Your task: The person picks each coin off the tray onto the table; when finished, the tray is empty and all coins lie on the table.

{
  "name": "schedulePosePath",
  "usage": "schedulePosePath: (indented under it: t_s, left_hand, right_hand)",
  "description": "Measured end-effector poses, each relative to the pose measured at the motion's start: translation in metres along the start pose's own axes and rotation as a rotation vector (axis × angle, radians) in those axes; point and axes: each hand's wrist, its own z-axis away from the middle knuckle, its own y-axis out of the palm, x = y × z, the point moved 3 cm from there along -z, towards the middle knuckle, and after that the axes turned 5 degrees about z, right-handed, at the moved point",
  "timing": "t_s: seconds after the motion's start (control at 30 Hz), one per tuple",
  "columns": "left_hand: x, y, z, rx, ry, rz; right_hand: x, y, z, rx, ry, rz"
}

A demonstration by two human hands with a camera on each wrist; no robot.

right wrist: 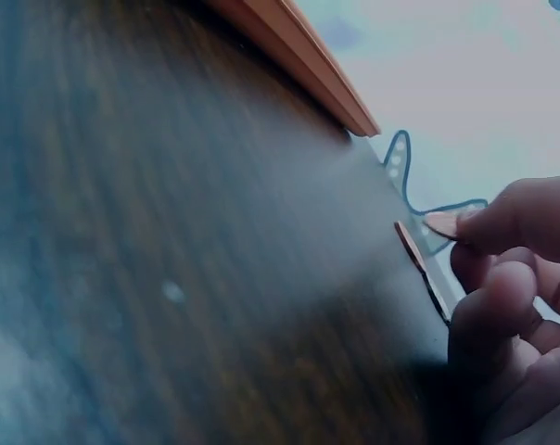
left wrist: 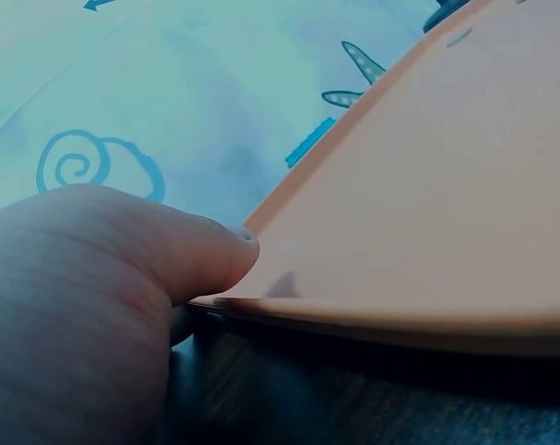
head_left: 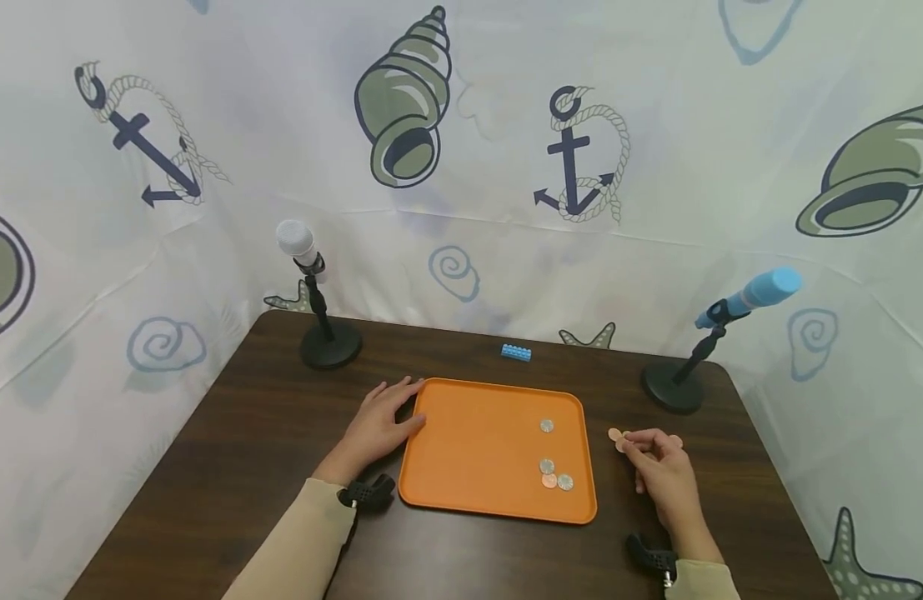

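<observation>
An orange tray (head_left: 476,442) lies on the dark table. My left hand (head_left: 378,427) rests at its left edge, fingers fairly straight and thumb over the rim; in the left wrist view the thumb (left wrist: 206,250) lies on the rim near a corner. To the right of the tray, my right hand (head_left: 659,471) pinches a copper coin (right wrist: 442,224) between thumb and fingertips. Another copper coin (head_left: 614,434) lies beside those fingertips, and one more coin (head_left: 676,441) shows past the knuckles. On the tray's right side are silver coins (head_left: 547,425) and one copper coin (head_left: 549,481).
A blue toy brick (head_left: 516,352) sits behind the tray. At the back left stands a black stand (head_left: 330,343) with a white-topped holder; a similar stand (head_left: 673,387) with a blue piece is at the back right. A patterned cloth (head_left: 499,183) hangs behind the table.
</observation>
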Motion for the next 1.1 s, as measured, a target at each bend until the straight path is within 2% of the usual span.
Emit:
schedulePosePath:
  t_s: [0.27,0.4,0.7,0.87,1.1]
  left_hand:
    - [-0.0019,-0.0027,-0.0002,-0.013,-0.012,0.002]
    - [-0.002,-0.0034,0.0012,-0.008,-0.011,-0.002]
    - [-0.0051,0.0029,-0.0001,-0.015,-0.016,-0.002]
    - [-0.0084,0.0019,0.0011,-0.013,-0.022,0.015]
    - [-0.0057,0.0021,0.0012,-0.017,-0.036,0.017]
  right_hand:
    - [0.0008,0.0037,-0.0034,0.071,0.02,0.1]
    - [-0.0008,0.005,-0.0023,0.089,0.016,0.115]
    - [-0.0028,0.0015,-0.0044,0.09,-0.021,0.167]
    - [-0.0037,0.002,-0.0041,0.092,-0.02,0.173]
    - [-0.0037,0.0034,-0.0057,0.086,-0.02,0.169]
